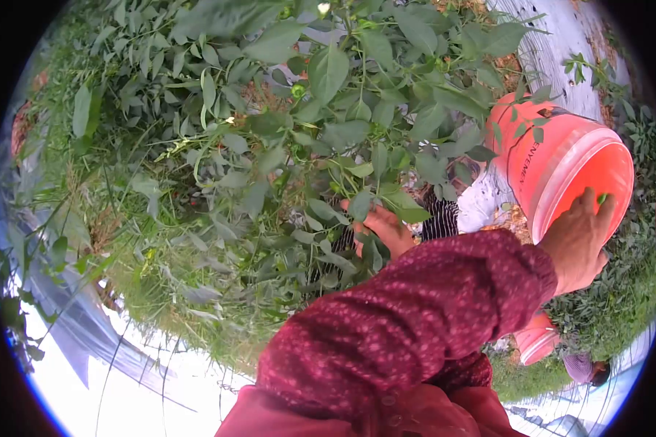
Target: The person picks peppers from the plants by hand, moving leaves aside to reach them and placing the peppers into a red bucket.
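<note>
- Head view: leaves (328, 146) crowd the left hand (383, 227), half hidden, its grip impossible to tell; an open pale sheet (124, 379) lies lower left.
- The right hand (579, 244) pinches a green bit (602, 197) at the rim of the orange bucket (539, 167).
- Bucket's contents cannot be made out.

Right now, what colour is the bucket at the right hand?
The bucket is bright orange; the head view shows it best.
</note>
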The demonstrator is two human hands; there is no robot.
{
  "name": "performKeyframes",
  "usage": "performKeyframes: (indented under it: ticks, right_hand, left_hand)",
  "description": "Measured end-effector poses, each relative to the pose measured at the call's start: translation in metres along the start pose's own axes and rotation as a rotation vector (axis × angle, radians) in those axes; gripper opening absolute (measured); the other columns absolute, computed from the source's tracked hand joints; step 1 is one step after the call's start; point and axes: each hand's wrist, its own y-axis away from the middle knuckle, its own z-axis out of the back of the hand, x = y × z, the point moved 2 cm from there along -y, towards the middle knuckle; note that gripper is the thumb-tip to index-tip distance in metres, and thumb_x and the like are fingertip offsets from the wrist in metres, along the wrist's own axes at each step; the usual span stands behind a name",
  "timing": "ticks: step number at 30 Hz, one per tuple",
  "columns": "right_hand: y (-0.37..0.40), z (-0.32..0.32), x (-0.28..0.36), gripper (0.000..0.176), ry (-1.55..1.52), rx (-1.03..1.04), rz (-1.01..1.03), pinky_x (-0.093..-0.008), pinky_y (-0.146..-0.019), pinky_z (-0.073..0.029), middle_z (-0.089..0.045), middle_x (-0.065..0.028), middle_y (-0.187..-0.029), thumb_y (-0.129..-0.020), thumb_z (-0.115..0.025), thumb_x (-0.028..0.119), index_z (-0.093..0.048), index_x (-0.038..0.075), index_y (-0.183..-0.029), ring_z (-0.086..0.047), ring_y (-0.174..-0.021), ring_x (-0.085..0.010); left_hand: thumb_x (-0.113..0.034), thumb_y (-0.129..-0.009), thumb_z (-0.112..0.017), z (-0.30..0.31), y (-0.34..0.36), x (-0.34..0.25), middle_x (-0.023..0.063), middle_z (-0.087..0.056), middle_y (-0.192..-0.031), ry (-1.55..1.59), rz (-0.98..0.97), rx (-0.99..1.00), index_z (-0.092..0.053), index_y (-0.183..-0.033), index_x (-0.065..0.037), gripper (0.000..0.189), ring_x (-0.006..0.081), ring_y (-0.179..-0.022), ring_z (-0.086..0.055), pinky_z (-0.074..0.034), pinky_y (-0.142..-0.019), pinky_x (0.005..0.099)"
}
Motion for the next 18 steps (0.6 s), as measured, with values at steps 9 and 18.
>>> performKeyframes:
  ticks: [9,18]
  right_hand:
    - [0.000,0.005,0.014,0.020,0.175,-0.087,0.248,-0.0217,-0.069,-0.044,-0.062,0.0002,-0.088,-0.082,-0.055,0.011,-0.062,0.003,-0.099,-0.054,-0.075,-0.0061]
    - [0.000,0.019,0.026,0.015,0.196,-0.279,0.180,-0.0192,-0.060,-0.036,-0.057,0.0033,-0.076,-0.078,-0.053,0.011,-0.062,0.004,-0.088,-0.048,-0.065,-0.0054]
  left_hand:
    - [-0.002,-0.082,-0.056,0.227,0.091,0.077,0.0103,-0.063,-0.088,-0.377,0.166,0.106,-0.061,-0.097,0.000,0.016,0.0184,-0.079,-0.062,-0.050,-0.069,0.0300]
    - [-0.001,-0.078,-0.055,0.335,0.148,0.182,0.0135,-0.064,-0.083,-0.664,0.705,0.210,-0.062,-0.097,0.002,0.020,0.0225,-0.077,-0.061,-0.048,-0.070,0.0309]
